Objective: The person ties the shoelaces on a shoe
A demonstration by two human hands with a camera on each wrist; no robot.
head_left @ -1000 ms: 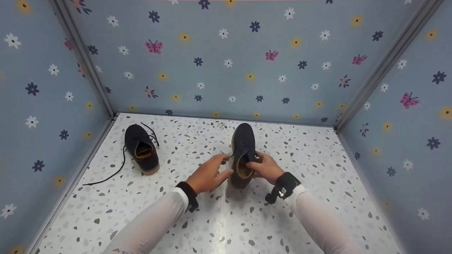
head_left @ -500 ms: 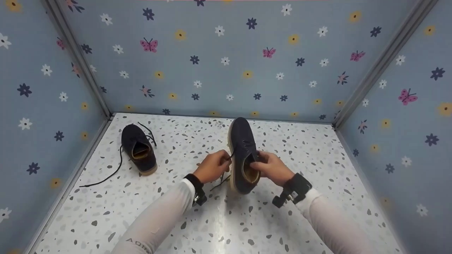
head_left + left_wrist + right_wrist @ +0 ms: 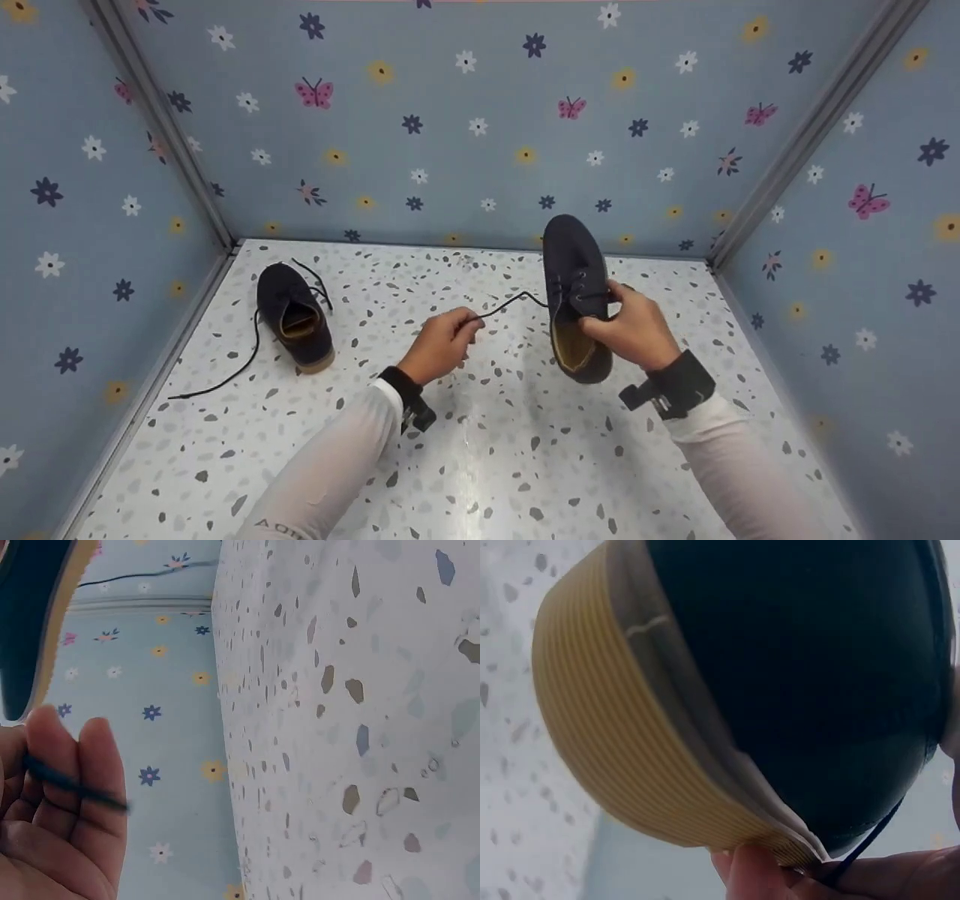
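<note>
My right hand holds a dark navy lace-up shoe by the side of its ankle opening, with the thumb at the collar. The shoe appears raised off the floor, toe pointing away from me. In the right wrist view its heel and ribbed tan sole fill the frame, and fingers press under the sole. To the left, my left hand pinches a dark shoelace that runs slackly across to the shoe. Its loose end crosses the curled fingers in the left wrist view.
A matching navy shoe stands on the speckled white surface at the left. Its loose lace trails toward the left edge. Flower-patterned panels enclose the back and both sides.
The held shoe has moved right and upward with my right hand. My left hand, earlier beside the shoe, now holds the lace, which is drawn out between them.
</note>
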